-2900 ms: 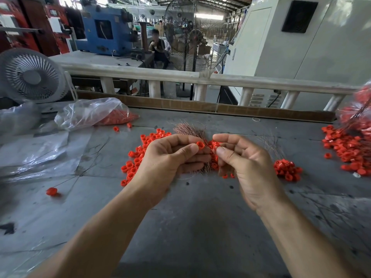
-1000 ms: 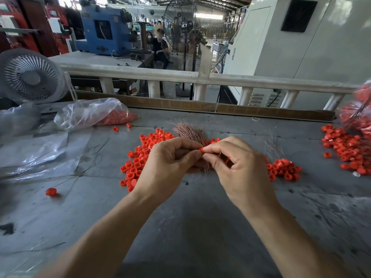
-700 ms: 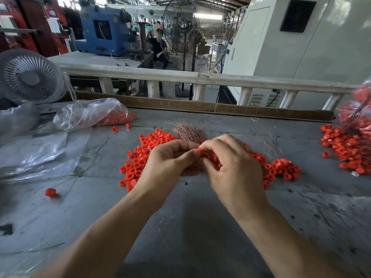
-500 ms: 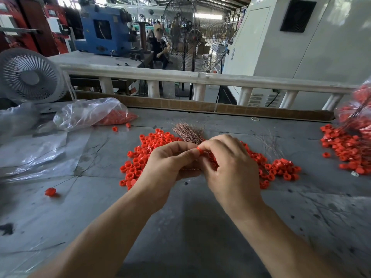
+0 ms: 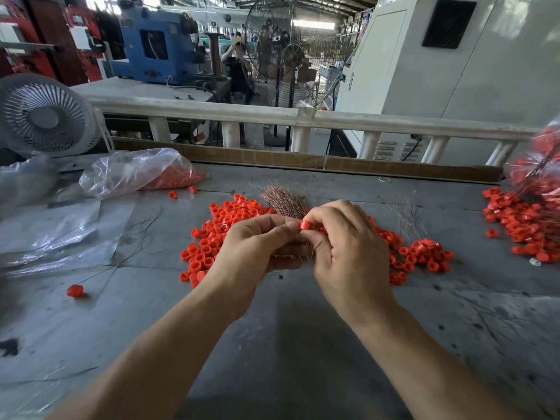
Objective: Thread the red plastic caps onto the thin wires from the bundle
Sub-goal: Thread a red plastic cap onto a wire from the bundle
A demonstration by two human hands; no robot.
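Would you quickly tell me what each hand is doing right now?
Left hand: grips the wire bundle.
Right hand: pinches a red cap.

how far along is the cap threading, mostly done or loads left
Done: a heap of capped wires lies at the table's right edge. In hand: the right hand pinches one red cap against the wire bundle gripped by the left hand. Left: a big pile of loose caps and a part-full bag. Loads left.
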